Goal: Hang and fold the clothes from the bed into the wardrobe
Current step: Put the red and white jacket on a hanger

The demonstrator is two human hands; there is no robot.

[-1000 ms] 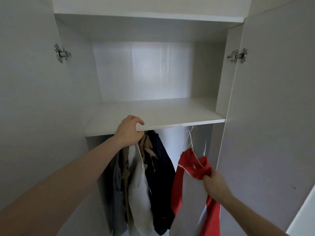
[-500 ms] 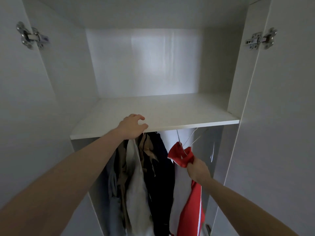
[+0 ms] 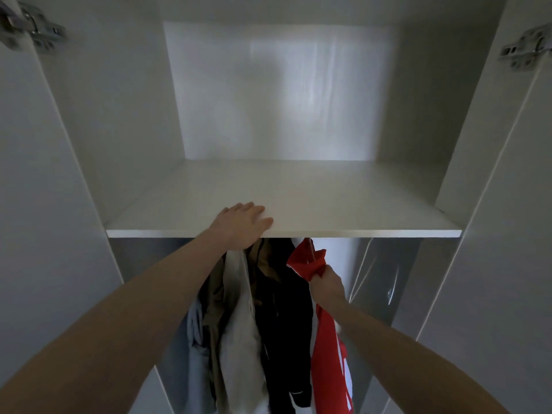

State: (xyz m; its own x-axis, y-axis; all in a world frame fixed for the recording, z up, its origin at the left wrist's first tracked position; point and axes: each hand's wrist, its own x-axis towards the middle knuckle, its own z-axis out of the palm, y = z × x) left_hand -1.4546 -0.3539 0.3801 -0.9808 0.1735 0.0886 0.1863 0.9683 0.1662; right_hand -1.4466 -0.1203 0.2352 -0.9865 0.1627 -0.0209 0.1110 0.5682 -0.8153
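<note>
The hanging rail is hidden behind the shelf (image 3: 328,216); the clothes (image 3: 239,339) are cut off at 6 o'clock.

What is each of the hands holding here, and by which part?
The right hand grips the red garment at its bunched top, near the collar. The left hand holds nothing; it rests flat on the shelf edge.

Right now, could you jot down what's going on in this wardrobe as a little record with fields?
left hand: flat on the front edge of the shelf
right hand: grips the red garment near its top
red garment: raised just under the shelf; rail and hanger hook hidden
already hanging: beige garment, dark garment, to the left of the red one
doors: both open
</note>
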